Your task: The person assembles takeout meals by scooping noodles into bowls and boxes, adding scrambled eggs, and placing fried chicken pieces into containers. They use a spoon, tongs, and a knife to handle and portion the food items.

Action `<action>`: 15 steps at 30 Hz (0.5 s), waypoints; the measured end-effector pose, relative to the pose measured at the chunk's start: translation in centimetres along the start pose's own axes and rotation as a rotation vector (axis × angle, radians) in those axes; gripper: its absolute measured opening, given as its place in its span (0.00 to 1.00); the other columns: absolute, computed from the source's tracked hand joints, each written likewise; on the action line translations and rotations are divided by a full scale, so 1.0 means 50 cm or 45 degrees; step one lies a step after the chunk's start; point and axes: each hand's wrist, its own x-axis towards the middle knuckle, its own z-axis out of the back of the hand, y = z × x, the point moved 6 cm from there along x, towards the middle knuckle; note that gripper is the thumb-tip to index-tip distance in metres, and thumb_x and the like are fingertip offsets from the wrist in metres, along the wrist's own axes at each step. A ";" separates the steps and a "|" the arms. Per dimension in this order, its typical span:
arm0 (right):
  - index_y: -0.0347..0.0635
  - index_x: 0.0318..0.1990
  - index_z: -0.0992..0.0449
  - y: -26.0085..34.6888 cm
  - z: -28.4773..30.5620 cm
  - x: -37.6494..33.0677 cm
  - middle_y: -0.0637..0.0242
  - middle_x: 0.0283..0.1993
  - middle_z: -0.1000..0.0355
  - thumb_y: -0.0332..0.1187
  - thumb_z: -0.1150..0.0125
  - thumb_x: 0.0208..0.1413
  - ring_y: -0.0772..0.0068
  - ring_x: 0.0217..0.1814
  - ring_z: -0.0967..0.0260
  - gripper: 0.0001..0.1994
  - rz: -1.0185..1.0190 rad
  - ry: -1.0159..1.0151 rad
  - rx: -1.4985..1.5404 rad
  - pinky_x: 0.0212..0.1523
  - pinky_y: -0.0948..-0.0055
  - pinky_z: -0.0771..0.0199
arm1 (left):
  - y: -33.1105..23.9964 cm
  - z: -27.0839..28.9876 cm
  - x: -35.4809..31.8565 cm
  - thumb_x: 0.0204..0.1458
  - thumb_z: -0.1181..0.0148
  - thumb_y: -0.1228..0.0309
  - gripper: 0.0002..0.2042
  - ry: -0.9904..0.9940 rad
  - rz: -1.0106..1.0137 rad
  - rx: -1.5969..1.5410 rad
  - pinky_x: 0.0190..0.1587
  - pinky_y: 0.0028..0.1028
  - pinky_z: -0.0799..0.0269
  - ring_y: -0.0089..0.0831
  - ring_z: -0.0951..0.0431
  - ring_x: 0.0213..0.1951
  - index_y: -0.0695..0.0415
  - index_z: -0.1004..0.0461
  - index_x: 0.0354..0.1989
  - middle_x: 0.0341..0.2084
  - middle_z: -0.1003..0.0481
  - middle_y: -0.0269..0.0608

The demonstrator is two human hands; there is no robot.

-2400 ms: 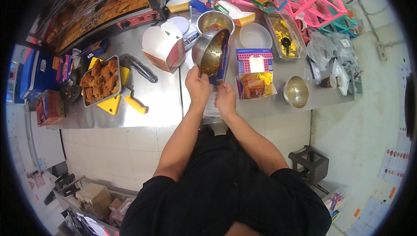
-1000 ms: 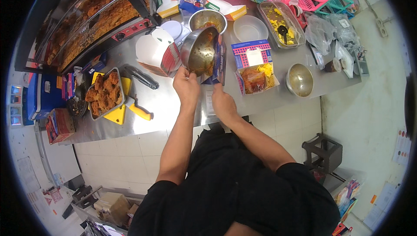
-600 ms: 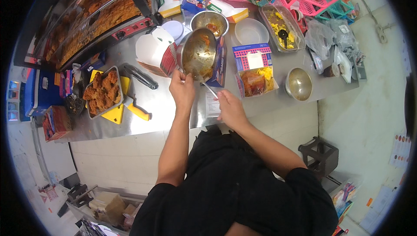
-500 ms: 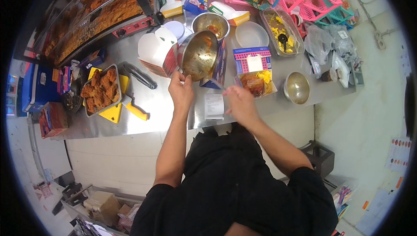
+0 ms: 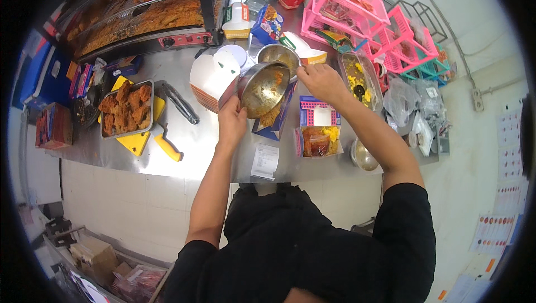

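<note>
Just above centre frame, the steel bowl is tipped hard on its side, mouth facing the lower right, rim hanging over the open blue carton beneath it. The left hand grips the bowl's lower rim from below, fingers clamped around the edge. The right hand sits at the bowl's upper right edge, fingers curled; whether they pinch a tool or the rim I cannot tell. Orange crumbs cling inside the bowl.

To do this cleanly, I'd judge the rim should stay directly over the carton's opening, the tilt steady, so nothing spills onto the steel counter.

The bowl's axis runs from upper left to lower right. Behind it sits a second steel bowl; to its left, a white folded box. Farther left, a tray of fried chicken, with black tongs between. A paper slip lies at the counter's front edge.
</note>
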 end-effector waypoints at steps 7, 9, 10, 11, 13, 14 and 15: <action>0.44 0.46 0.28 -0.055 -0.103 -0.011 0.54 0.33 0.22 0.33 0.45 0.62 0.45 0.35 0.21 0.08 -0.175 0.408 0.380 0.37 0.47 0.22 | -0.013 -0.011 -0.029 0.51 0.40 0.84 0.08 -0.205 -0.066 -0.062 0.35 0.45 0.33 0.55 0.29 0.30 0.65 0.35 0.29 0.26 0.30 0.55; 0.43 0.46 0.29 -0.057 -0.103 -0.010 0.53 0.33 0.22 0.33 0.45 0.63 0.44 0.36 0.21 0.08 -0.154 0.413 0.446 0.37 0.45 0.23 | -0.025 -0.014 -0.042 0.51 0.40 0.84 0.08 -0.277 -0.112 -0.051 0.34 0.44 0.33 0.54 0.29 0.29 0.65 0.35 0.29 0.26 0.30 0.54; 0.43 0.46 0.29 -0.057 -0.096 -0.007 0.53 0.33 0.22 0.33 0.45 0.63 0.44 0.36 0.21 0.08 -0.114 0.363 0.440 0.37 0.45 0.22 | -0.029 -0.016 -0.049 0.51 0.40 0.84 0.08 -0.305 -0.117 -0.050 0.34 0.44 0.33 0.54 0.30 0.28 0.65 0.35 0.29 0.26 0.31 0.53; 0.43 0.46 0.29 -0.056 -0.085 -0.003 0.53 0.33 0.22 0.33 0.46 0.64 0.44 0.36 0.21 0.08 -0.052 0.278 0.427 0.38 0.45 0.22 | -0.026 -0.020 -0.055 0.51 0.40 0.84 0.08 -0.297 -0.051 -0.070 0.33 0.43 0.33 0.53 0.30 0.28 0.65 0.35 0.29 0.26 0.31 0.53; 0.43 0.46 0.29 -0.065 -0.088 0.003 0.52 0.33 0.22 0.34 0.47 0.65 0.43 0.37 0.21 0.08 -0.038 0.325 0.340 0.38 0.44 0.22 | -0.020 -0.030 -0.066 0.52 0.40 0.84 0.08 -0.279 0.086 -0.124 0.33 0.43 0.33 0.52 0.31 0.28 0.65 0.36 0.29 0.25 0.32 0.52; 0.43 0.47 0.29 -0.070 -0.090 0.006 0.51 0.33 0.22 0.35 0.47 0.65 0.43 0.37 0.21 0.08 -0.027 0.337 0.295 0.38 0.44 0.22 | -0.024 -0.032 -0.067 0.52 0.41 0.84 0.08 -0.300 0.064 -0.122 0.33 0.42 0.34 0.51 0.31 0.27 0.65 0.36 0.29 0.25 0.32 0.52; 0.43 0.47 0.29 -0.075 -0.095 0.008 0.51 0.33 0.22 0.35 0.47 0.65 0.43 0.38 0.21 0.08 -0.035 0.381 0.286 0.38 0.44 0.21 | -0.027 -0.033 -0.069 0.52 0.41 0.84 0.08 -0.326 0.048 -0.127 0.33 0.42 0.34 0.51 0.32 0.27 0.65 0.36 0.29 0.25 0.32 0.52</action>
